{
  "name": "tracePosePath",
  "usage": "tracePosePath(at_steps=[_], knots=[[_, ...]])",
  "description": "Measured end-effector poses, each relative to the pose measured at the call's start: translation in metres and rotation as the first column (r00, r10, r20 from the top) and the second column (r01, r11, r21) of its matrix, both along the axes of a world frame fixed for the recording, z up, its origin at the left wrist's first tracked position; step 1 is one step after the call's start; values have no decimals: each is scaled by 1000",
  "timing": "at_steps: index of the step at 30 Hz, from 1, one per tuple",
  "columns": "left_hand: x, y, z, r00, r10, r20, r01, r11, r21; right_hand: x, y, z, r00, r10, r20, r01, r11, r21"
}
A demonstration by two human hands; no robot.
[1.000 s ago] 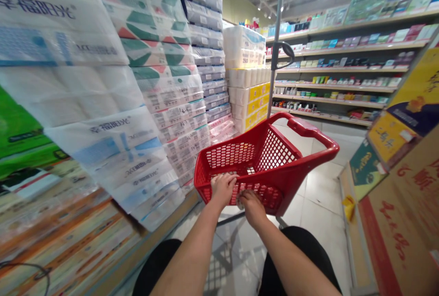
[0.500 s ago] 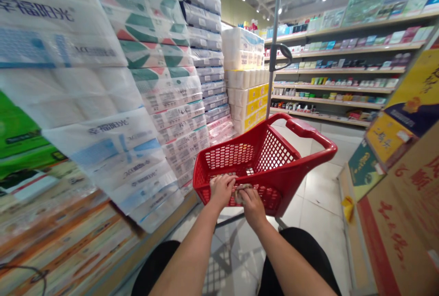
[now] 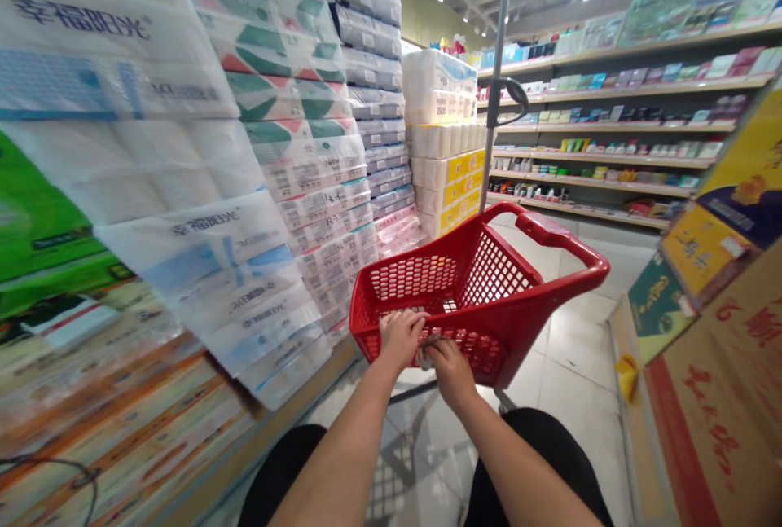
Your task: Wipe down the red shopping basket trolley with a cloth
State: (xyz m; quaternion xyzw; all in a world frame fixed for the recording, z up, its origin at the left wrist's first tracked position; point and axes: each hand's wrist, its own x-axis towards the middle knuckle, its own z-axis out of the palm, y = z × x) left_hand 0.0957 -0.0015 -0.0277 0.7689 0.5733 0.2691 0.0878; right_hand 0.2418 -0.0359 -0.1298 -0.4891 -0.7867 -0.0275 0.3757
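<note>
A red plastic shopping cart (image 3: 519,323) with lattice sides stands in front of me, its basket holding nothing that I can see. My left hand (image 3: 400,335) is closed over the cart's near rim, toward the left end. Just below the rim, my right hand (image 3: 450,368) pinches a small crumpled greyish cloth (image 3: 423,356) against the lattice of the near side. The fingers cover most of the cloth. A grey pole (image 3: 496,38) with a dark loop handle rises behind the cart's far side.
Tall stacks of wrapped tissue packs (image 3: 201,152) line the left, close to the cart. Cardboard cartons (image 3: 721,380) stand on a low platform at right. Shelves of small boxes and bottles (image 3: 611,148) run along the back. White floor tiles (image 3: 565,356) surround the cart.
The whole view has shifted slightly, so the scene sits a little farther right. The right hand and cloth have moved slightly against the cart's side; the left hand keeps its place on the rim.
</note>
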Motion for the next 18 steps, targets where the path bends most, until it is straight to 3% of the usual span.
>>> tracePosePath(at_steps=[2, 7, 10, 15, 18], knots=[[0, -1, 0, 1000, -7, 8, 7, 1000, 5, 1, 1, 0, 1000, -16, -26, 18, 997, 70], [0, 0, -1, 1000, 12, 21, -12, 1000, -18, 0, 1, 3, 999, -26, 30, 26, 999, 19], [0, 1, -1, 1000, 5, 21, -5, 1000, -14, -1, -1, 5, 999, -44, -15, 45, 995, 93], [0, 0, -2, 1000, 10, 25, -10, 1000, -9, 0, -2, 7, 999, -44, -5, 44, 998, 45], [0, -1, -2, 1000, -1, 30, 1, 1000, 4, 1, -2, 8, 999, -20, -43, 24, 993, 116]])
